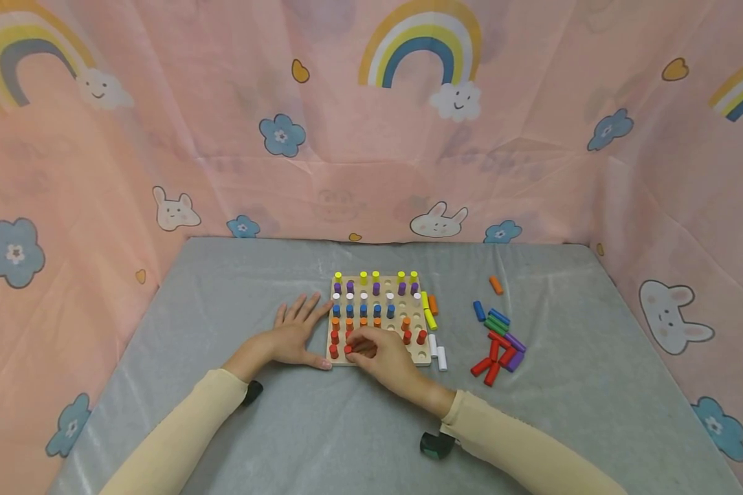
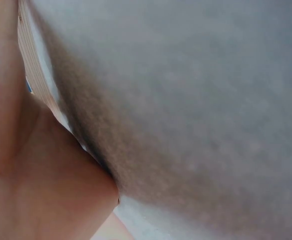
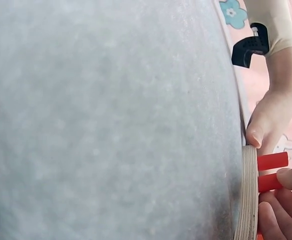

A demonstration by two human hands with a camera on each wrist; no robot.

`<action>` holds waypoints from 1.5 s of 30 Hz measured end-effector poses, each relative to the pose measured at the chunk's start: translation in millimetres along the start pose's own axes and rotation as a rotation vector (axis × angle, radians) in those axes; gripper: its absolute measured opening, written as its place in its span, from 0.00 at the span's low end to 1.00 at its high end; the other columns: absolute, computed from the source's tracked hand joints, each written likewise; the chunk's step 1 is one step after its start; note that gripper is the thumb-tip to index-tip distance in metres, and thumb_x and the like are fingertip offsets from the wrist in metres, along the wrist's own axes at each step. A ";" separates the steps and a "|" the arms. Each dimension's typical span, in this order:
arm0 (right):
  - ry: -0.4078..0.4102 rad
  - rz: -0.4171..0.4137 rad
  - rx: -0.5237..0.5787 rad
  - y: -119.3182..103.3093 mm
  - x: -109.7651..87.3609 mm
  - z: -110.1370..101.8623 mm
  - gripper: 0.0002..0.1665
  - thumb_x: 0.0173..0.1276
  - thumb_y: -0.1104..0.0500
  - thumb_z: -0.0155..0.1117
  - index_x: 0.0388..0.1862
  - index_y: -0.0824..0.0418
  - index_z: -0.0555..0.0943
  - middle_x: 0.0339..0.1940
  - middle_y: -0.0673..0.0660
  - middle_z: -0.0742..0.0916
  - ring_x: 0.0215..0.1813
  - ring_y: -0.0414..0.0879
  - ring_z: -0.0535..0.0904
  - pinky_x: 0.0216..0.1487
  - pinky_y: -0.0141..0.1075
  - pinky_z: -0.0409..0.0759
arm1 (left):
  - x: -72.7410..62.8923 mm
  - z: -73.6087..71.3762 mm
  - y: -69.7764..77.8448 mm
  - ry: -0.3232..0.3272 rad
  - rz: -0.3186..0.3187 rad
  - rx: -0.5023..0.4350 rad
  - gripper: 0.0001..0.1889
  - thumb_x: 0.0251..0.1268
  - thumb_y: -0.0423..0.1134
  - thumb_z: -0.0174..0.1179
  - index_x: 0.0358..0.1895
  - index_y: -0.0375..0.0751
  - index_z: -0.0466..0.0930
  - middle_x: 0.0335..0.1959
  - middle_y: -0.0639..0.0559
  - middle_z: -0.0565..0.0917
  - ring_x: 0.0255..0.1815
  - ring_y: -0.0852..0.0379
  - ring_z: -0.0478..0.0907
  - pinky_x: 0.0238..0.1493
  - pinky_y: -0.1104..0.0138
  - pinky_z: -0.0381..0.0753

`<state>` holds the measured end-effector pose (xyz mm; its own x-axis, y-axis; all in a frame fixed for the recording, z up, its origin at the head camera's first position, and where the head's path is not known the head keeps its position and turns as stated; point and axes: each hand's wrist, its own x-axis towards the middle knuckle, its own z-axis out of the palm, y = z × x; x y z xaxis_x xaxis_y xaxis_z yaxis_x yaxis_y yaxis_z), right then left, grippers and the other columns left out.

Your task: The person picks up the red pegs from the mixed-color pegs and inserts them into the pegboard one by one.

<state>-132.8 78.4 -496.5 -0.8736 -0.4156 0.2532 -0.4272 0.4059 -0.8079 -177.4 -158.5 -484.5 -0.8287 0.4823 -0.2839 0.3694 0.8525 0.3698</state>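
Note:
A pale wooden pegboard (image 1: 413, 350) lies on the table with rows of coloured pegs standing in its holes. In the head view, my right hand (image 1: 386, 356) is over the front rows and pinches a red peg (image 1: 348, 350) between thumb and fingers. The right wrist view shows this red peg (image 3: 269, 183) upright at the board's surface, beside another standing red peg (image 3: 273, 161). How deep it sits cannot be told. My left hand (image 1: 293, 338) lies with fingers spread along the board's left edge, its fingertips and thumb touching it. Some red and orange pegs are hidden behind the right hand.
Yellow pegs (image 1: 430, 319), an orange peg (image 1: 433, 304) and white pegs (image 1: 442, 359) lie along the board's right side. Farther right is a loose scatter of red pegs (image 1: 481, 366), purple pegs (image 1: 515, 361), blue pegs (image 1: 479, 311) and a green peg (image 1: 496, 325) on the grey cloth (image 1: 253, 275).

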 end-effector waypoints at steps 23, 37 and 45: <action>0.058 0.090 0.047 -6.4 -3.3 -40.0 0.15 0.59 0.60 0.75 0.46 0.59 0.85 0.39 0.56 0.90 0.36 0.43 0.85 0.35 0.31 0.81 | 0.9 2.8 -3.5 -0.011 0.001 -0.038 0.66 0.44 0.74 0.67 0.81 0.54 0.37 0.83 0.41 0.34 0.83 0.35 0.28 0.75 0.32 0.30; 0.021 0.202 0.084 2.7 -15.3 -78.8 0.16 0.62 0.60 0.73 0.48 0.60 0.85 0.39 0.57 0.89 0.35 0.45 0.82 0.32 0.31 0.79 | 3.6 4.0 -5.5 -0.010 0.013 -0.024 0.66 0.44 0.74 0.67 0.82 0.54 0.36 0.83 0.41 0.34 0.83 0.35 0.28 0.74 0.32 0.32; 0.022 0.301 0.013 7.4 -22.1 -107.3 0.17 0.64 0.57 0.72 0.51 0.59 0.84 0.46 0.56 0.89 0.43 0.45 0.83 0.41 0.31 0.79 | 10.3 12.3 -13.8 -0.001 0.014 -0.036 0.67 0.42 0.77 0.66 0.81 0.56 0.34 0.83 0.45 0.31 0.83 0.38 0.25 0.75 0.33 0.28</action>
<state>-141.6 177.9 -451.1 -0.9655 -0.2601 0.0126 -0.1454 0.4981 -0.8549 -185.9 -162.8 -503.4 -0.8231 0.4941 -0.2800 0.3652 0.8380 0.4055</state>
